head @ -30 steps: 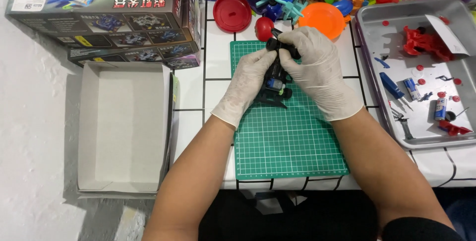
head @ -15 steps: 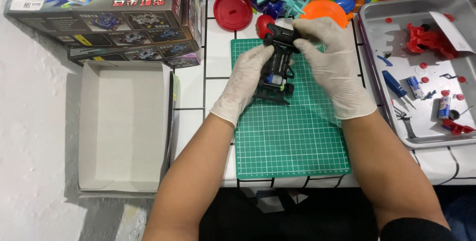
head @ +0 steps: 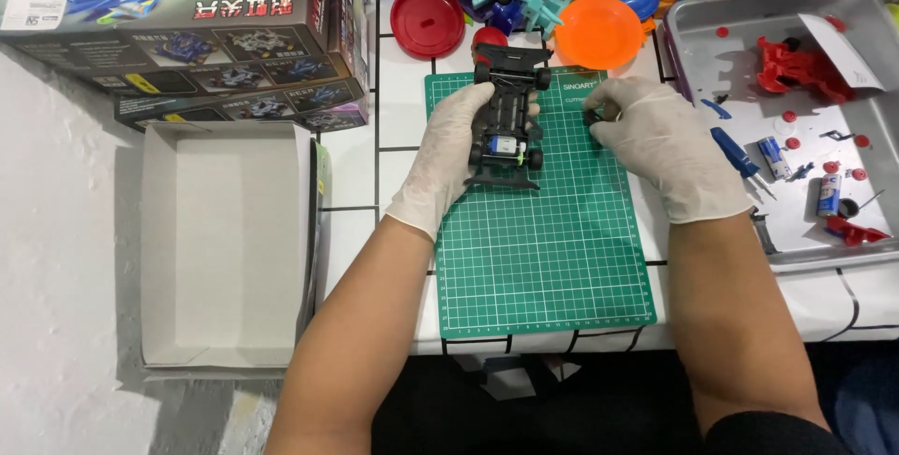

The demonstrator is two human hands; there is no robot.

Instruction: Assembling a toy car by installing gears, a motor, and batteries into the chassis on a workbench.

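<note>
**Gloved hands steadying a toy racer chassis on a green mat**

A person in two white gloves is working over a green cutting mat (head: 543, 230) at the centre of the frame. The left hand (head: 449, 151) is wrapping loosely around the left flank of a black model car chassis (head: 507, 118), which is lying at the upper middle of the mat, its underside works showing. The right hand (head: 655, 141) is resting just beside it on the mat, fingers curled in and apparently pinching something very small; what it is cannot be made out.

The chassis is looking light, stiff and thin-walled, a plastic frame likely to snap at its bumpers, so the long side rails are seeming the safest place to grip. Four black wheels are showing on it.

One metal tray (head: 871, 230) is sitting at the right of the frame, holding a red car body (head: 796, 66), a blue screwdriver (head: 735, 157) and scattered small red parts. One open white box (head: 220, 240) is lying at the left, with two printed kit boxes (head: 187, 24) stacked above it. One red lid (head: 427, 21) and one orange dish (head: 597, 32) are sitting along the upper edge of the bench.
</note>
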